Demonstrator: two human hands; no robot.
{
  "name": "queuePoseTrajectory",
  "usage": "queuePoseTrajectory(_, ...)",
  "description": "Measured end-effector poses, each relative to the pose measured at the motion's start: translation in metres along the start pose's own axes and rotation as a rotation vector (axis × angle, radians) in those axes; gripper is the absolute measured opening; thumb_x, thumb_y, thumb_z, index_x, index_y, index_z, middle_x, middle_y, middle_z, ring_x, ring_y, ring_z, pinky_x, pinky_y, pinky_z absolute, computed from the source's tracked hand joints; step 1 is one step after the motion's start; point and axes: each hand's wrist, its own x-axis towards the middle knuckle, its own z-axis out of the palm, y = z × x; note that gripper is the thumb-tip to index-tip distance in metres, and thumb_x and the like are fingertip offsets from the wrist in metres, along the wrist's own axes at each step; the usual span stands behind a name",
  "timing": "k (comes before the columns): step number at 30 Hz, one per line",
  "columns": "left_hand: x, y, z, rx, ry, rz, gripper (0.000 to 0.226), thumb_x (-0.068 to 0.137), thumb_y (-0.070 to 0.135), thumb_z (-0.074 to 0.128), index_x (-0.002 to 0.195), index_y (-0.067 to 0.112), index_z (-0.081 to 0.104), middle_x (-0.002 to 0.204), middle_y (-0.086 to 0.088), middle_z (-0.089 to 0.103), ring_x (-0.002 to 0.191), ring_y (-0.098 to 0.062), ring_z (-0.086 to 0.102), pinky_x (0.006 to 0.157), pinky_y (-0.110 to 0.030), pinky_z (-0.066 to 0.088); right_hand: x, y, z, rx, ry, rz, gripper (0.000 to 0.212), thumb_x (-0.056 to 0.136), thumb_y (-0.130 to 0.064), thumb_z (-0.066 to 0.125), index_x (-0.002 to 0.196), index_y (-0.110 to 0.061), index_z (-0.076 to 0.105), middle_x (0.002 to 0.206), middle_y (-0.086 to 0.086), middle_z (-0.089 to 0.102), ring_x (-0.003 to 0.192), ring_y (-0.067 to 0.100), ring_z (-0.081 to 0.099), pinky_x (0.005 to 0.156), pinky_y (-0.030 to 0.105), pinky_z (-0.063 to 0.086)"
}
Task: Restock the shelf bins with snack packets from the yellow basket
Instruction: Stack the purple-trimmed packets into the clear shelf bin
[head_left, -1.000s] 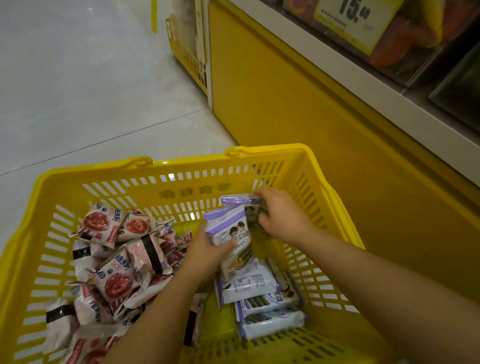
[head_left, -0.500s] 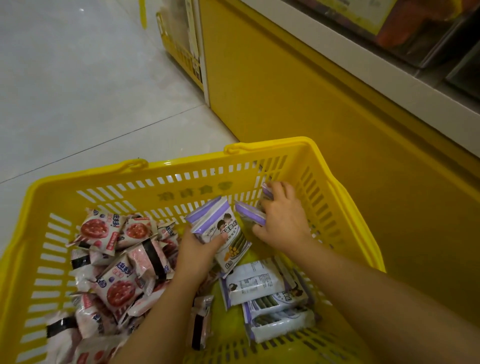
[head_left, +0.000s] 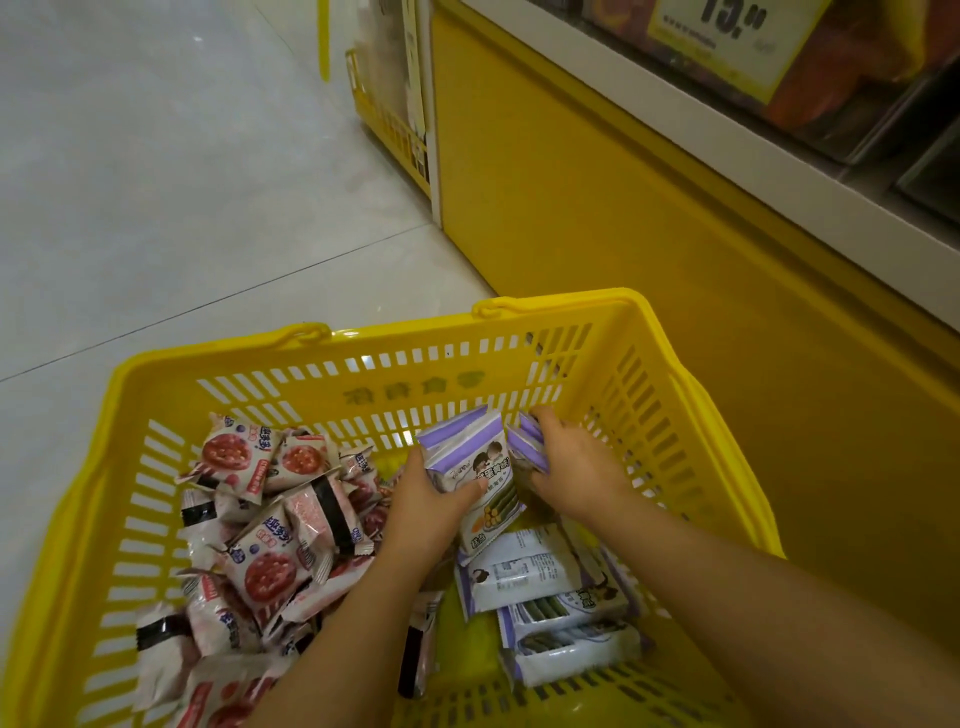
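Both my hands are down inside the yellow basket (head_left: 644, 332). My left hand (head_left: 431, 504) grips a small stack of purple-and-white snack packets (head_left: 472, 462), thumb across the front one. Just to the right, my right hand (head_left: 576, 467) holds more purple packets (head_left: 530, 441) by their edges against the basket's far right wall. Several purple-and-white packets (head_left: 545, 582) lie flat on the basket floor below my hands. A heap of pink-and-white packets (head_left: 270, 545) fills the basket's left half.
The basket stands on a pale tiled floor (head_left: 156, 182). A yellow shelf base (head_left: 597, 208) rises right beside it, with a white shelf edge (head_left: 779, 176), a yellow price tag (head_left: 727, 36) and orange packets (head_left: 857, 67) above. Another yellow rack (head_left: 384, 114) stands further back.
My right hand has brought its purple packets closer to the stack in my left hand, which has stayed in place. The view has tilted slightly up toward the shelf.
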Motion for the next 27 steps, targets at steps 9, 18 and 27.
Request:
queuePoseTrajectory(9,-0.036,0.087,0.01,-0.054,0.155,0.199,0.034,0.078,0.041,0.074,0.099,0.04,0.048,0.091,0.026,0.059,0.085,0.003,0.058,0.071,-0.025,0.046,-0.057,-0.015,-0.121,0.359,0.376,-0.054,0.06,0.073,-0.03,0.075,0.127,-0.02,0.051,0.114,0.004,0.06,0.104,0.023,0.057,0.082,0.035,0.047)
queuePoseTrajectory(18,-0.125,0.243,-0.009,-0.28,0.457,0.568,0.042,0.086,0.031,0.067,0.119,0.029,0.041,0.109,0.008,0.062,0.092,-0.002,0.062,0.075,-0.019,0.047,-0.174,-0.043,-0.252,0.816,0.763,-0.108,0.041,0.074,-0.022,0.08,0.106,-0.025,0.054,0.095,-0.006,0.067,0.083,0.012,0.065,0.076,0.032,0.054)
queuePoseTrajectory(27,-0.242,0.352,-0.002,-0.355,0.466,0.748,0.057,0.086,0.036,0.065,0.133,0.023,0.035,0.126,-0.002,0.056,0.109,-0.024,0.057,0.086,-0.032,0.046,-0.299,-0.076,-0.33,1.018,0.996,-0.388,0.039,0.077,-0.024,0.079,0.11,-0.022,0.06,0.094,-0.011,0.07,0.083,0.003,0.067,0.071,0.026,0.056)
